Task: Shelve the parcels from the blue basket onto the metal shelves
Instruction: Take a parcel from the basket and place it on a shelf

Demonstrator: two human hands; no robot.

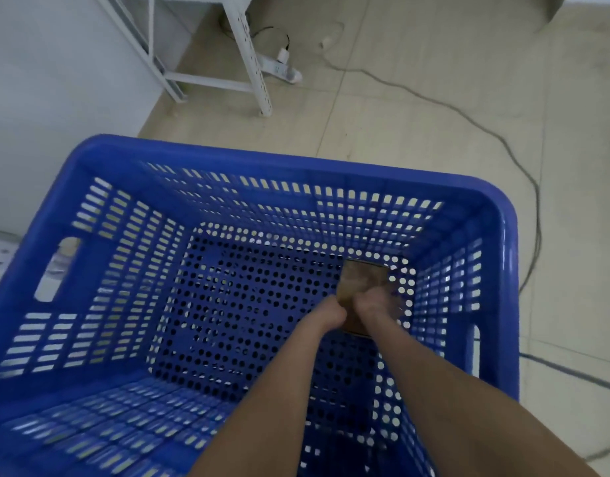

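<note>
blue perforated plastic basket [296, 160] holds one flat brown cardboard parcel [362, 280] on its floor, near the right wall; my left hand [326, 315] and right hand [374, 304] both clasp its near end.

Both bare forearms reach down from 5 o'clock into the deep blue basket [296, 163], which fills the lower frame. On its perforated floor, toward 3 o'clock, lies a small brown parcel [362, 278]. The left hand [331, 313] grips its 8 o'clock edge with curled fingers; the right hand [374, 304], motion-blurred, clasps its 5 o'clock part. At 12 o'clock, beyond the basket, white metal shelf legs [253, 60] stand on the tiled floor, a power strip [281, 68] just beside them, and a grey cable [468, 115] trails off toward 3 o'clock
</note>
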